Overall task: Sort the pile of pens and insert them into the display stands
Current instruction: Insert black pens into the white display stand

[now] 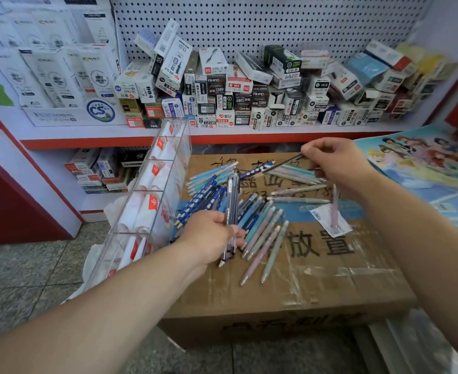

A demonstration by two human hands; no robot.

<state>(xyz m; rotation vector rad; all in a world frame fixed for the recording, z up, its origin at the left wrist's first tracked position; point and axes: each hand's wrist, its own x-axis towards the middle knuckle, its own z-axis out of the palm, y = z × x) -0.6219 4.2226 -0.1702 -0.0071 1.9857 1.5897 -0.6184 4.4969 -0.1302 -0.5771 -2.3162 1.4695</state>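
A pile of pens lies spread over the top of a cardboard box: blue dotted ones at the left, pastel ones in the middle and at the back. My left hand grips a small bundle of clear dark-blue pens, held upright near the pile's left side. My right hand is raised above the back of the pile and pinches one thin dark pen that slants down to the left. A clear acrylic display stand with several compartments leans at the box's left edge.
A shelf behind the box carries many stacked pen boxes under a pegboard. White product cartons stand at the back left. A cartoon poster lies at the right. A loose paper label lies on the box. Tiled floor is at the lower left.
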